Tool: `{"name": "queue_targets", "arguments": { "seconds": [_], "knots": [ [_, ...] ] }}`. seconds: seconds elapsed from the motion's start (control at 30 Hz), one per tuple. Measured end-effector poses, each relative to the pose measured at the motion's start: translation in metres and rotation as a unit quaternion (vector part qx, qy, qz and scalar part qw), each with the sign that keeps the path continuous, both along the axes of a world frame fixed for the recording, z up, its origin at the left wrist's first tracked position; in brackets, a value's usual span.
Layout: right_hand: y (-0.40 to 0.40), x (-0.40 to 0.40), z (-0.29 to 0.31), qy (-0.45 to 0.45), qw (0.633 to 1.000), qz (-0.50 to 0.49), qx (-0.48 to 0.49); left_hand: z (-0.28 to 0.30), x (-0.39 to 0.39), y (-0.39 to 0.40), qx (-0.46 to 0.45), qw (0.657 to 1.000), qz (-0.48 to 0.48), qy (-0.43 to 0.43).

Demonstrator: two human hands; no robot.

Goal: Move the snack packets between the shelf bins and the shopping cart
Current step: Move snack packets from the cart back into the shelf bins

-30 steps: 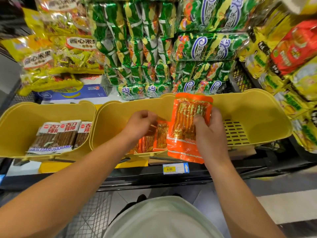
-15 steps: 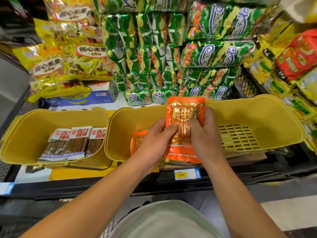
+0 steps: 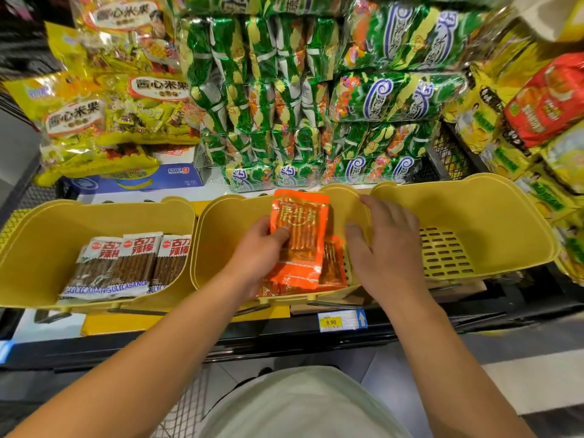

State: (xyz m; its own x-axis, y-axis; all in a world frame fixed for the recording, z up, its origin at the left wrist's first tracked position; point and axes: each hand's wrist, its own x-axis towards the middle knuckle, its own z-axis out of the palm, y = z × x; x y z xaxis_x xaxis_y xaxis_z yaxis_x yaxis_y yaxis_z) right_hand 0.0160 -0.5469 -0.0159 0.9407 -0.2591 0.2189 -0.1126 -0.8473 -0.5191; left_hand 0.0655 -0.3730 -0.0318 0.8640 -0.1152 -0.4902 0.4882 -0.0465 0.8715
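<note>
Left hand (image 3: 257, 251) pinching orange packet (image 3: 298, 238) upright over middle bin (image 3: 227, 222), frame centre, likely for stacking on packets below; right hand (image 3: 384, 245) spread, empty, alongside.

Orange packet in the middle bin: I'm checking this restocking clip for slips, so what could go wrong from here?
1. Only the left hand pinches the orange packet, near one edge; the right hand is open and off it, so it might tip or slide.
2. It stands over other orange packets lying in the middle bin; setting it down carelessly could crumple or scatter them.
</note>
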Motion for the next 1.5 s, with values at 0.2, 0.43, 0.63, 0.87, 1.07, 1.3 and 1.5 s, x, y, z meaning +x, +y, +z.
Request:
{"name": "queue_targets", "arguments": {
  "seconds": [0.2,0.43,0.63,0.87,1.07,1.3,1.5],
  "knots": [
    [0.002,0.002,-0.015,0.141,0.987,-0.002,-0.083,-0.032,0.027,0.003,0.156,0.983,-0.079,0.046],
    [0.005,0.002,-0.016,0.135,0.989,0.001,-0.068,-0.058,0.043,0.005,0.354,0.919,-0.170,0.038],
    [0.001,0.001,-0.019,0.144,0.986,-0.020,-0.078,-0.044,0.043,0.015,0.556,0.747,-0.361,-0.053],
    [0.003,0.001,-0.020,0.150,0.985,-0.040,-0.081,-0.034,0.046,0.018,0.538,0.741,-0.401,-0.033],
    [0.006,0.003,-0.023,0.147,0.984,-0.056,-0.084,-0.004,0.030,0.043,0.507,0.781,-0.297,-0.209],
    [0.012,0.004,-0.022,0.158,0.981,-0.073,-0.086,-0.006,0.019,0.105,0.600,0.760,-0.123,-0.217],
    [0.024,-0.001,-0.026,0.065,0.992,-0.061,-0.088,-0.010,0.018,0.116,0.577,0.779,-0.135,-0.205]
  ]
}}
